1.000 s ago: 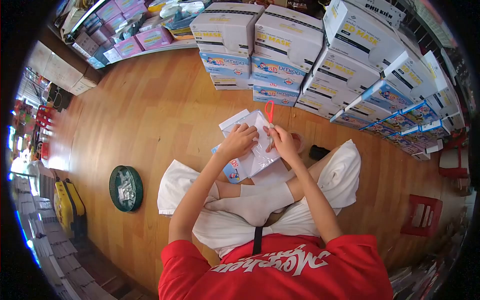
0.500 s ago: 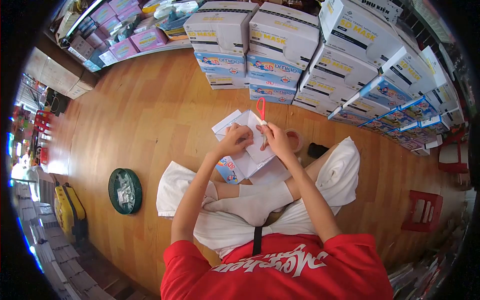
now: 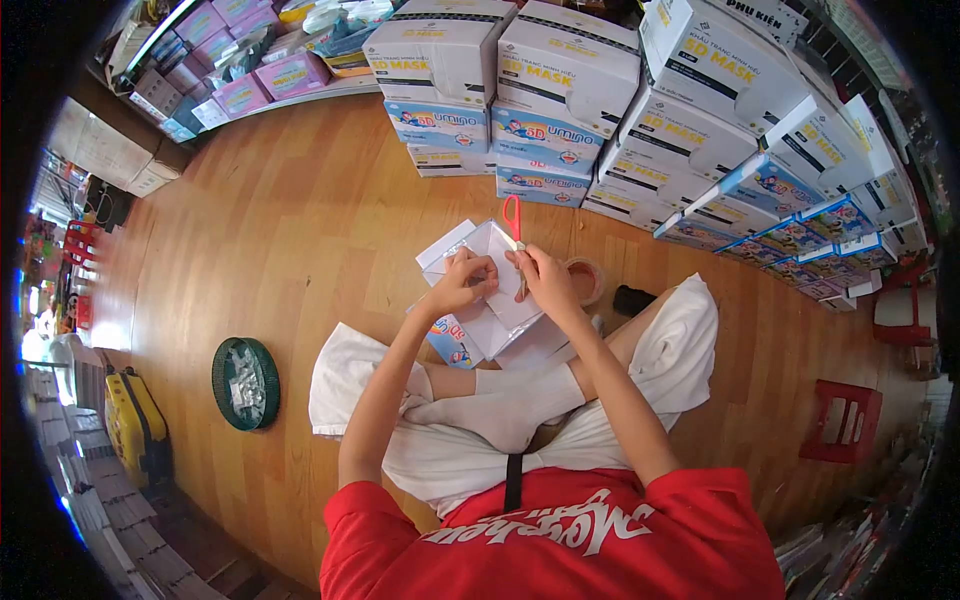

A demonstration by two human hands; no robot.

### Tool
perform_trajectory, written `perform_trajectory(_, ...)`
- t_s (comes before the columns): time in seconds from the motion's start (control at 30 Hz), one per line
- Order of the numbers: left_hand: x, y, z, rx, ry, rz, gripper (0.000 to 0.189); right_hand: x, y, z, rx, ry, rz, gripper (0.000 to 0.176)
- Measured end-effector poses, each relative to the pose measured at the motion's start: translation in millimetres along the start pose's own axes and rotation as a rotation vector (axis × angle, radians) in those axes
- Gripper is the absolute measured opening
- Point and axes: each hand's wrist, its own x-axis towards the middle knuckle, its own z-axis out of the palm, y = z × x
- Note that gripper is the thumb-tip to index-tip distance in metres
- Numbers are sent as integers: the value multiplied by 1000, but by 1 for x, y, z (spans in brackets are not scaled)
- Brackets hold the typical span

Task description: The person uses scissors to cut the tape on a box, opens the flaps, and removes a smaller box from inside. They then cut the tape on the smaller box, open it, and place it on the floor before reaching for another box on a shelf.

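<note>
An opened cardboard box (image 3: 515, 310) with a white inside and a blue printed panel (image 3: 455, 343) lies in front of my crossed legs. Over its left part is my left hand (image 3: 465, 281), its fingers curled together; whatever they pinch is hidden or too small to name. My right hand (image 3: 541, 279) grips a pair of scissors (image 3: 513, 218) near the middle, with the red handles pointing away from me and the blades toward the box. A roll of tape (image 3: 594, 283) sits on the floor just right of that hand.
A green basket (image 3: 217, 385) holding silvery packets stands on the wooden floor to the left. Stacked mask boxes (image 3: 568, 70) rise ahead and to the right. A red stool (image 3: 841, 421) is at far right, a yellow case (image 3: 137, 420) at far left. A dark object (image 3: 633, 300) lies by my right knee.
The view has shifted slightly. The scissors' handles have tilted a little to the left in my right hand. Both hands stay over the box with little other movement.
</note>
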Motion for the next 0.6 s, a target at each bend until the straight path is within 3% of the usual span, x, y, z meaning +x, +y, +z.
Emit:
perform_trajectory(0.13, 5, 1, -1, 4, -36, -43, 17, 1, 1, 1, -75, -1, -14, 29)
perform_trajectory(0.2, 6, 11, -1, 209, -52, -20, 22, 1, 1, 1, -72, -11, -11, 28)
perform_trajectory(0.3, 4, 18, 5, 423, 58, 91, 28, 12, 34, 4, 167, 5, -123, 30)
perform_trajectory(0.4, -9, 18, 15, 484, 204, 167, 31, 10, 41, -7, 560, -32, -95, 28)
perform_trajectory(0.53, -24, 15, 4, 529, 381, 141, 27, -27, -2, -31, 189, 147, -132, 27)
perform_trajectory(0.6, -26, 19, 0, 539, 523, -63, 26, -39, 8, -37, 28, 162, -184, 26)
